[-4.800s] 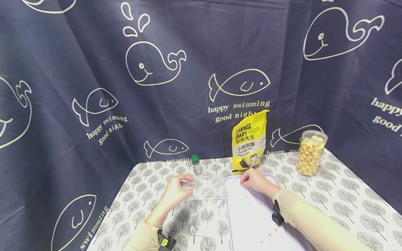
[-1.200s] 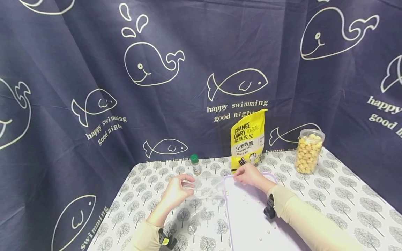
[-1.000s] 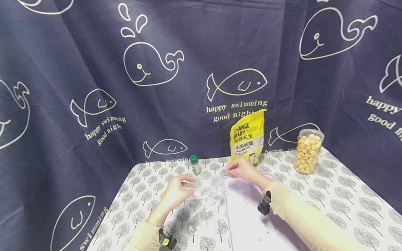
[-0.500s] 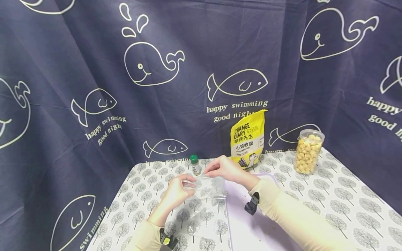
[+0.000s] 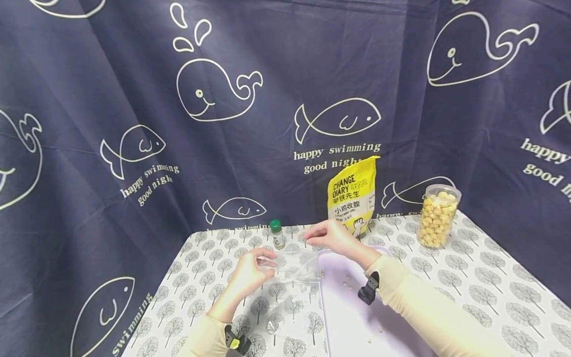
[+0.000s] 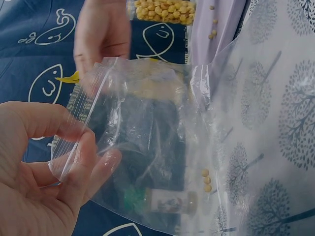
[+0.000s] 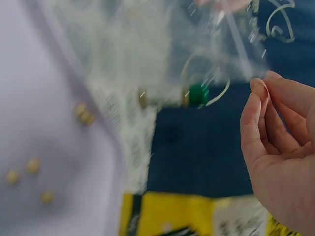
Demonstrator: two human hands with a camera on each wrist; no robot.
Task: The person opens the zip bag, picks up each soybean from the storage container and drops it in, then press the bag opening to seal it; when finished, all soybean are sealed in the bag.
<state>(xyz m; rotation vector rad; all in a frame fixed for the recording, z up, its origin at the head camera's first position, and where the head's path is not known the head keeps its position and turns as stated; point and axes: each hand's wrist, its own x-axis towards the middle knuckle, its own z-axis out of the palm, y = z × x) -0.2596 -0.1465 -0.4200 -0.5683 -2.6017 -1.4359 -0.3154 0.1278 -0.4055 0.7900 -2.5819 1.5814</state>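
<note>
My left hand (image 5: 250, 272) pinches the edge of a clear zip bag (image 6: 147, 118) near its mouth, and the bag spreads to the right over the table. My right hand (image 5: 334, 239) hovers beyond the bag's right part, above the far end of a pale lilac tray (image 5: 352, 317). In the right wrist view its fingertips (image 7: 258, 83) come close together by the bag's corner, and nothing shows between them. Several small round yellowish beans (image 7: 32, 166) lie scattered on the tray. A few more beans (image 6: 206, 180) show at the bag's lower end.
A small green-capped bottle (image 5: 278, 239) stands behind the bag. A yellow snack bag (image 5: 352, 198) leans by the curtain behind the tray. At the right stands a clear jar of yellow puffed pieces (image 5: 439, 218). The table wears a tree-print cloth (image 5: 196, 297).
My right hand has gone left from the tray to the bag's mouth, then drawn back a little to the right. The left hand keeps its pinch on the bag.
</note>
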